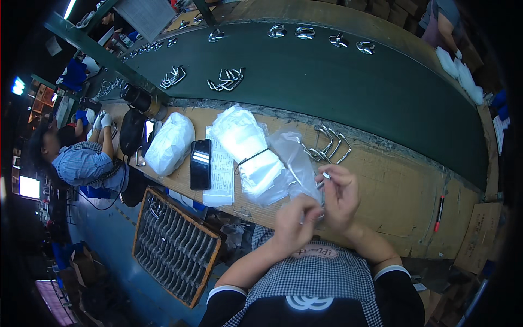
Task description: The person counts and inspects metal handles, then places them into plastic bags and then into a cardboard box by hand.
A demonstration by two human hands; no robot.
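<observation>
Close in front of my apron, both my hands are raised near the table's front edge. My right hand (341,199) is closed round a small chrome metal piece (327,175), whose shiny end shows by the fingertips. Beside it, my left hand (296,220) pinches with thumb and fingers; a shiny bit shows there, but I cannot make out what it grips. Just beyond my hands lie several curved chrome handles (339,148). To their left are a loose clear plastic bag (291,152) and a stack of white plastic bags (239,133) with a dark band across it.
A black phone (200,165) lies on paper sheets (222,174), beside a stuffed white bag (171,143). A red marker (439,213) is at right. Chrome parts (227,79) rest on the green conveyor belt (327,71). A slotted tray (174,246) stands lower left. Co-workers (90,163) sit left.
</observation>
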